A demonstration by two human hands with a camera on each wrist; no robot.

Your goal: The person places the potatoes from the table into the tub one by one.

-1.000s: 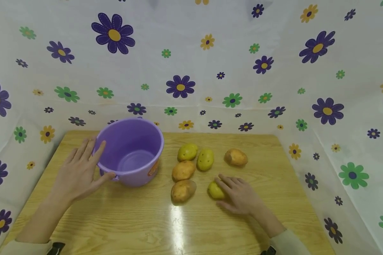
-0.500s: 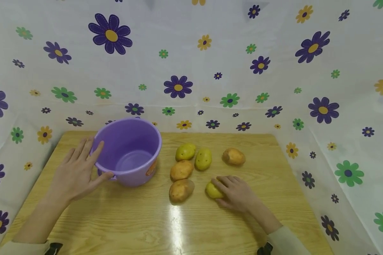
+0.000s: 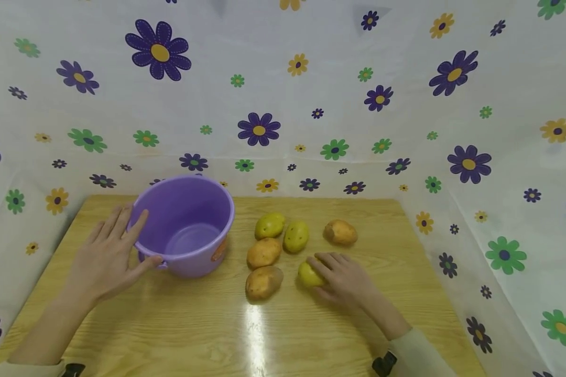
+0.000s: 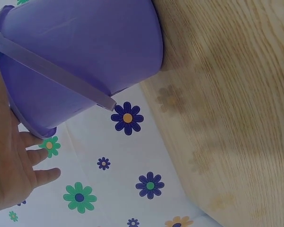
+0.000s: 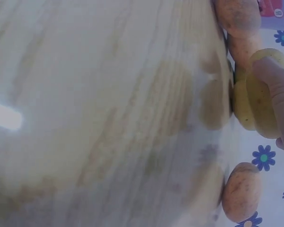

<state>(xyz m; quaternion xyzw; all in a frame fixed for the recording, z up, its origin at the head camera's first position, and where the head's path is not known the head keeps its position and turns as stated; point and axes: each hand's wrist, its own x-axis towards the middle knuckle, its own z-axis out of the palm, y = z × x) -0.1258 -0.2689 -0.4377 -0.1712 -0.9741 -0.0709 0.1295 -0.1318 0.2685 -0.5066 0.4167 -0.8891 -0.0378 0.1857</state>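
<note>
A purple bucket (image 3: 193,264) stands upright on the left of the table, with no contents showing inside. My left hand (image 3: 105,256) rests against its left rim, fingers straight and thumb beside the handle's pivot; the handle (image 4: 54,71) hangs down the outside in the left wrist view. On the right, my right hand (image 3: 344,277) grips a greenish-yellow potato (image 3: 308,275), thumb on the near side and fingers over the top. In the right wrist view the gripped green potato (image 5: 262,106) shows above the table surface, overlapping another green one (image 5: 243,106) behind.
Between bucket and right hand lie two brown potatoes (image 3: 264,283) and two green potatoes (image 3: 296,236), close together. Farther right sits a single brown potato (image 3: 340,232). A flowered cloth (image 3: 283,94) walls the wooden table (image 3: 179,324) at the back and sides.
My right fingers have closed round the green potato and brought it slightly up and back, towards the other potatoes. My left hand stays at the bucket; the whole head view has shifted a little.
</note>
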